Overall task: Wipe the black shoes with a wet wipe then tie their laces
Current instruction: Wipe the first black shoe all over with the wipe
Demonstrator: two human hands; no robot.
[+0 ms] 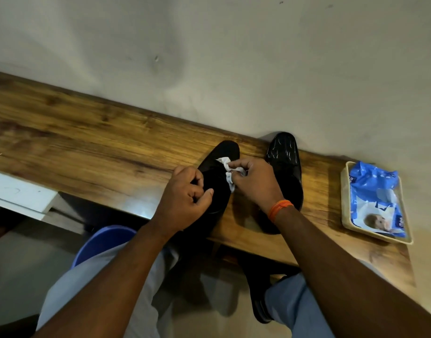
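Note:
Two black shoes stand side by side on a wooden table (92,132), toes toward the wall. My left hand (185,196) grips the left shoe (223,152) around its middle. My right hand (254,181) pinches a crumpled white wet wipe (228,167) and presses it on the left shoe's upper, near the toe. The right shoe (284,152) looks glossy with wet streaks on its toe; my right wrist, with an orange band, hides its heel. Laces are not visible.
A blue wet wipe pack (375,191) lies in a cream tray (345,203) at the table's right end. A pale wall runs right behind the shoes. A blue stool (105,240) and my knees are below the table's near edge. A white shelf (17,193) sits at left.

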